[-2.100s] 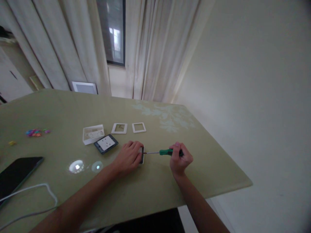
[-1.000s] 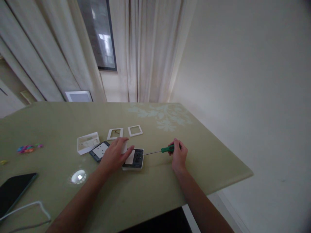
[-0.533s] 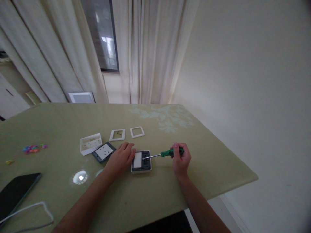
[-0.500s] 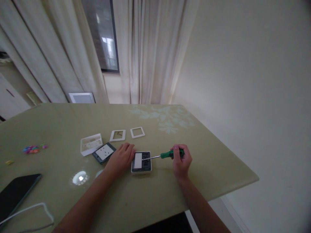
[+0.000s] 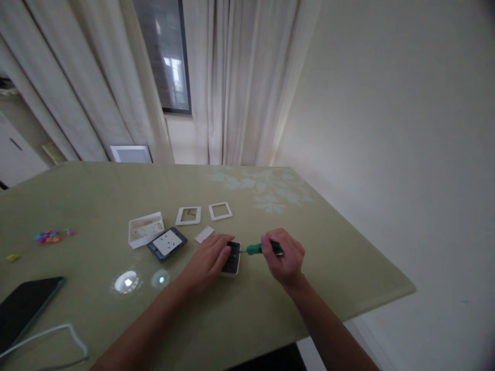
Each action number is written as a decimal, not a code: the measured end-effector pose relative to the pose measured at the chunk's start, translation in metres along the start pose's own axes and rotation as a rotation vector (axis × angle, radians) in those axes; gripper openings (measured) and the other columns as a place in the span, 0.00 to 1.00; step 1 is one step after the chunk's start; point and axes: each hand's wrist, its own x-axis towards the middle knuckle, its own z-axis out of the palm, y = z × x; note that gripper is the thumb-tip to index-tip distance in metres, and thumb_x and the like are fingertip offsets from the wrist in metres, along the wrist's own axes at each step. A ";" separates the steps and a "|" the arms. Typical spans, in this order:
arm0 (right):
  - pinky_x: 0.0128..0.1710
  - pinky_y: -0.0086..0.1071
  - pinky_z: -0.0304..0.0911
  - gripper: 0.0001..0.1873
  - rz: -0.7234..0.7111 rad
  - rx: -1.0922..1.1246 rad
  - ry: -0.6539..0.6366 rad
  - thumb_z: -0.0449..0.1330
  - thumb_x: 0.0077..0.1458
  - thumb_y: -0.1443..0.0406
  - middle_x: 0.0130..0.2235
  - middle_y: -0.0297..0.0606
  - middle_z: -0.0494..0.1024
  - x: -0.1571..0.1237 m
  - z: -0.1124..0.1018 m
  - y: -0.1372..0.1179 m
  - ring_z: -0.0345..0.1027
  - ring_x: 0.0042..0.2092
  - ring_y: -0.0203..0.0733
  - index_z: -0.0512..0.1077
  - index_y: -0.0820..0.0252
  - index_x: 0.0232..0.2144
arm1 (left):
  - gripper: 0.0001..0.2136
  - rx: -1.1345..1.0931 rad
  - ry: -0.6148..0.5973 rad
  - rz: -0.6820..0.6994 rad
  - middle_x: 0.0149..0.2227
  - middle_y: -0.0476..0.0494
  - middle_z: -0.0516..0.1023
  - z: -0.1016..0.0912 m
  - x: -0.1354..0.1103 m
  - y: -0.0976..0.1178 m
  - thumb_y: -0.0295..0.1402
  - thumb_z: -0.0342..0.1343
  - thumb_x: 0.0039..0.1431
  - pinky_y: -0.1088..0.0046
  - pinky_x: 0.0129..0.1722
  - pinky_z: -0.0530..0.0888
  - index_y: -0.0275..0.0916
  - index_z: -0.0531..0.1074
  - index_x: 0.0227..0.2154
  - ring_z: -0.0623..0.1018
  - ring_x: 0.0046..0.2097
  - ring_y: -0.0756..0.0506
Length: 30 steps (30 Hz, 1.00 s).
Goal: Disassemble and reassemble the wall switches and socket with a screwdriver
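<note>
My left hand (image 5: pixel 211 257) lies over the left part of a small white-rimmed wall switch box (image 5: pixel 232 264) with a dark inside, its fingers along the far side and the thumb on top. Much of the box is hidden under it. In my right hand (image 5: pixel 284 255) is a green-handled screwdriver (image 5: pixel 254 249), held level, its metal tip reaching into the box's right side. Just beyond my left hand rests a small white switch cover (image 5: pixel 204 234). A dark-framed socket panel (image 5: pixel 167 243) sits left of that hand, leaning against a white back box (image 5: pixel 146 230).
Two white square frames, a left one (image 5: pixel 188 223) with small screws inside its outline and a right one (image 5: pixel 220 217), lie farther back. At left are colourful small pieces (image 5: pixel 48 237), a yellow piece (image 5: pixel 13 257), a dark tablet-like device (image 5: pixel 29 304) and a white cable (image 5: pixel 71 330).
The white cover has come off the switch and now lies on the table behind my left hand. That hand has moved right onto the box; the screwdriver has shifted slightly left.
</note>
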 end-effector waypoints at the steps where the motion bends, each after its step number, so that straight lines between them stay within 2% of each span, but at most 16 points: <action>1: 0.31 0.30 0.68 0.10 0.050 -0.003 0.033 0.67 0.63 0.63 0.26 0.34 0.78 -0.004 0.001 0.003 0.71 0.28 0.37 0.76 0.57 0.29 | 0.17 -0.024 -0.008 0.022 0.57 0.41 0.82 0.002 0.000 0.005 0.38 0.43 0.81 0.57 0.62 0.75 0.43 0.73 0.60 0.79 0.58 0.39; 4: 0.26 0.28 0.66 0.17 0.244 0.006 0.121 0.62 0.69 0.58 0.24 0.33 0.76 -0.017 0.006 0.015 0.69 0.24 0.36 0.74 0.58 0.27 | 0.17 -0.057 -0.004 0.036 0.55 0.39 0.83 0.008 0.001 0.012 0.37 0.42 0.81 0.54 0.63 0.74 0.39 0.74 0.58 0.78 0.57 0.38; 6: 0.21 0.27 0.63 0.20 0.380 0.038 0.124 0.61 0.69 0.54 0.21 0.31 0.74 -0.022 0.009 0.022 0.66 0.20 0.34 0.74 0.58 0.26 | 0.17 -0.065 0.004 0.031 0.55 0.38 0.83 0.010 0.001 0.012 0.36 0.42 0.80 0.53 0.63 0.74 0.39 0.74 0.58 0.79 0.57 0.38; 10: 0.15 0.26 0.58 0.26 0.619 0.136 0.097 0.64 0.63 0.45 0.18 0.29 0.70 -0.023 0.014 0.033 0.63 0.16 0.34 0.74 0.59 0.24 | 0.16 -0.083 0.023 0.038 0.54 0.38 0.83 0.011 0.002 0.009 0.35 0.43 0.79 0.53 0.62 0.74 0.41 0.75 0.56 0.79 0.56 0.38; 14: 0.12 0.25 0.52 0.28 0.807 0.227 0.151 0.67 0.56 0.41 0.19 0.28 0.69 -0.019 0.018 0.043 0.61 0.15 0.32 0.73 0.59 0.24 | 0.14 -0.082 0.062 0.009 0.49 0.37 0.81 0.007 0.002 0.011 0.36 0.45 0.78 0.58 0.56 0.77 0.40 0.76 0.51 0.80 0.52 0.39; 18: 0.13 0.24 0.53 0.28 0.918 0.306 0.266 0.69 0.53 0.41 0.19 0.27 0.68 -0.019 0.017 0.053 0.61 0.16 0.32 0.71 0.58 0.25 | 0.14 -0.065 0.120 -0.050 0.42 0.39 0.80 -0.002 0.003 0.010 0.38 0.45 0.78 0.57 0.51 0.76 0.42 0.76 0.43 0.78 0.46 0.38; 23: 0.16 0.26 0.63 0.29 1.022 0.446 0.359 0.72 0.46 0.41 0.22 0.29 0.73 -0.021 0.017 0.064 0.66 0.18 0.34 0.71 0.58 0.28 | 0.14 -0.093 0.160 -0.144 0.39 0.40 0.78 -0.009 0.005 0.002 0.38 0.44 0.77 0.56 0.48 0.75 0.42 0.73 0.39 0.77 0.45 0.37; 27: 0.23 0.27 0.73 0.28 1.053 0.563 0.358 0.75 0.42 0.43 0.26 0.29 0.76 -0.020 0.018 0.066 0.71 0.23 0.33 0.70 0.56 0.30 | 0.14 -0.163 0.135 -0.177 0.37 0.42 0.77 -0.007 0.006 0.006 0.40 0.45 0.76 0.57 0.46 0.74 0.43 0.73 0.36 0.77 0.43 0.37; 30: 0.31 0.29 0.77 0.27 1.049 0.659 0.268 0.77 0.43 0.46 0.31 0.32 0.81 -0.018 0.019 0.059 0.78 0.29 0.36 0.69 0.55 0.31 | 0.15 -0.223 0.133 -0.195 0.36 0.43 0.77 -0.003 0.006 0.018 0.41 0.45 0.76 0.58 0.45 0.74 0.44 0.72 0.35 0.76 0.41 0.38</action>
